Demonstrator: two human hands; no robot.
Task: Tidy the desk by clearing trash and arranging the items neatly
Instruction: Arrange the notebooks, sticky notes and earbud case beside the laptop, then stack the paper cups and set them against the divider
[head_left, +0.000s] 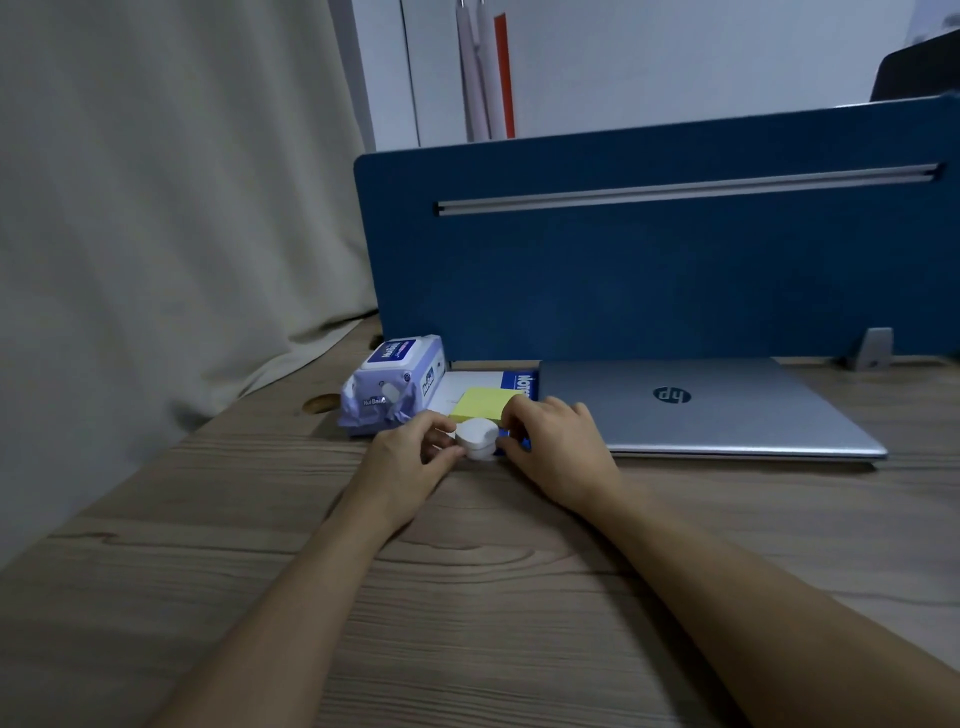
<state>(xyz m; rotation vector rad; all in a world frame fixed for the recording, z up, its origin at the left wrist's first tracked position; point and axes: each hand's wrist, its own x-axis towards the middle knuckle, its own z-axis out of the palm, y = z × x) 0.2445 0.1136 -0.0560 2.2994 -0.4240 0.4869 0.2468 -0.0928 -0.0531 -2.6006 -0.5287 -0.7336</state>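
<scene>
A small white round case (477, 439) sits at the near edge of a blue-and-white notebook (519, 383). My left hand (410, 454) pinches its left side with thumb and fingertips. My right hand (558, 447) grips its right side, fingers curled over the notebook's corner. A yellow sticky-note pad (483, 404) lies on the notebook just behind the case. A pack of wet wipes (389, 384) lies left of the notebook. A closed silver laptop (717, 410) lies to the right.
A blue partition panel (649, 270) stands along the back of the wooden desk (493, 597). A beige curtain (156, 208) hangs at the left, touching the desk's edge. A cable hole (321, 404) sits near the wipes.
</scene>
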